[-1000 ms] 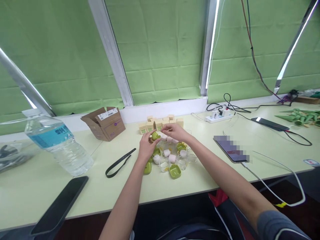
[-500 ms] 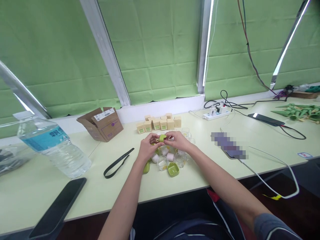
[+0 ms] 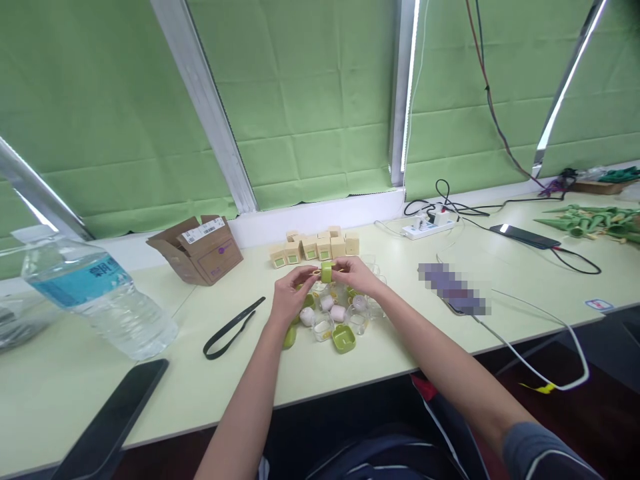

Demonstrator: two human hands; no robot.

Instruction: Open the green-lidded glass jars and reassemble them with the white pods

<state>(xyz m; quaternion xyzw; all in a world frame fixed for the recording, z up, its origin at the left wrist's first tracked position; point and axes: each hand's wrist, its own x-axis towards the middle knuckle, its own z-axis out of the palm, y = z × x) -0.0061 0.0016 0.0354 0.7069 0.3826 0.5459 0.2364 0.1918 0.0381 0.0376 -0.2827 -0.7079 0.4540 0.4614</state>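
Observation:
Above a pile of small parts, my left hand and my right hand pinch a small green plastic piece from either side. Thin yellow bits show at its sides by the fingertips; what they are is too small to tell. Beneath the hands lie several pale pink rolls and clear plastic cups. Nearest the table's front edge sits an open green square case part. Another green part is partly covered by my left forearm.
Behind the pile stand several cream-coloured small boxes. To the left are an open cardboard box, a black strap, a water bottle and a dark phone. A power strip, phones and cables lie to the right.
The green piece has been turned more upright between my fingers, and both hands are raised slightly. The whole view has shifted a little.

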